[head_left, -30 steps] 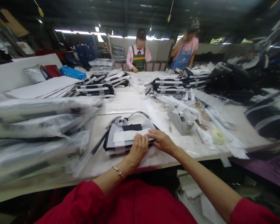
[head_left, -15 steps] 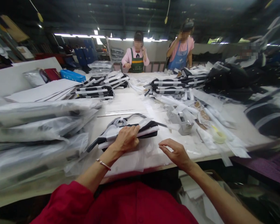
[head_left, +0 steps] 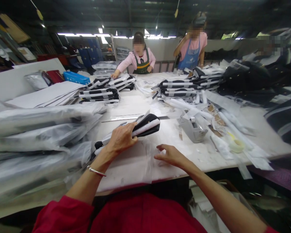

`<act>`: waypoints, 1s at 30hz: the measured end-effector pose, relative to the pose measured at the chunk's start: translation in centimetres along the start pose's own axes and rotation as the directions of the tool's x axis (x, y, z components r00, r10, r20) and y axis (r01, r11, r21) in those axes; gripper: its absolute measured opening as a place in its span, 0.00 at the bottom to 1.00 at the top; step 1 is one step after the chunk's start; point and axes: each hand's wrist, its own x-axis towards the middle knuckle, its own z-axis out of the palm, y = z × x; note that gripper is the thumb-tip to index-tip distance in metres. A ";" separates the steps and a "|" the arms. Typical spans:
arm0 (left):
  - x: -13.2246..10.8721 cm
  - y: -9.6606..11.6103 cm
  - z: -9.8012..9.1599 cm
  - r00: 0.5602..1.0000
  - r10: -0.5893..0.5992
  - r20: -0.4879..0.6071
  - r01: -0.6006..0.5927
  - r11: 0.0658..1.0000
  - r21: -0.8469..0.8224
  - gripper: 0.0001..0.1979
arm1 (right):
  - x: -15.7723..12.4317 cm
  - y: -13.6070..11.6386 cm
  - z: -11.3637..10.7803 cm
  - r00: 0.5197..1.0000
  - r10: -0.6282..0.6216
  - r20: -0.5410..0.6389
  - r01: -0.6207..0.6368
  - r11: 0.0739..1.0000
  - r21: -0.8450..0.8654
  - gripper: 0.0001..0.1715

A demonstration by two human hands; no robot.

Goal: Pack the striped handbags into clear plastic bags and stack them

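My left hand [head_left: 122,137] is closed around a folded black bag-like bundle [head_left: 149,125] with white padding along its side. Its right end is tipped up off the table, and the hand covers its middle. My right hand [head_left: 168,154] is held over the table edge with fingers apart and nothing in them. Below the bundle, a clear plastic bag [head_left: 135,161] lies flat on the white table [head_left: 168,132], its near edge close to the right fingertips.
Filled plastic bags [head_left: 36,139] are piled at left. A grey tape dispenser [head_left: 194,127] stands at right, near a yellowish tape roll [head_left: 235,145] and white strips. Stacked black-and-white bundles [head_left: 99,94] lie farther back. Two co-workers [head_left: 142,60] stand across the table.
My left hand has shifted left and lifted the bundle's right end. My right hand has moved slightly left, fingers spreading. One co-worker has reached an arm toward the far left stack.
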 end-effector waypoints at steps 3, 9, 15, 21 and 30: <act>0.1 0.0 0.1 1.000 0.004 -0.004 -0.004 1.000 -0.009 0.27 | 1.9 -0.7 -0.5 0.994 0.084 -0.074 -0.086 0.996 -0.030 0.24; 0.2 -0.1 -0.1 1.000 -0.007 -0.012 0.006 0.999 -0.033 0.27 | 8.7 -1.3 0.5 0.988 0.111 -0.105 -0.124 0.984 -0.130 0.15; 0.3 -0.5 -0.5 0.999 -0.039 -0.037 0.036 0.996 -0.078 0.27 | 11.3 -0.7 1.7 0.998 0.029 0.059 -0.025 0.998 -0.064 0.21; 0.7 -1.2 -0.6 0.996 -0.068 -0.053 0.063 0.994 -0.090 0.28 | 10.0 -2.9 -2.0 0.965 -0.121 -0.234 0.119 0.993 -0.021 0.03; -0.3 -1.8 -0.3 0.994 -0.037 -0.103 0.026 0.994 -0.110 0.28 | -2.1 1.7 2.9 0.799 -0.588 -0.124 0.580 0.809 -0.094 0.30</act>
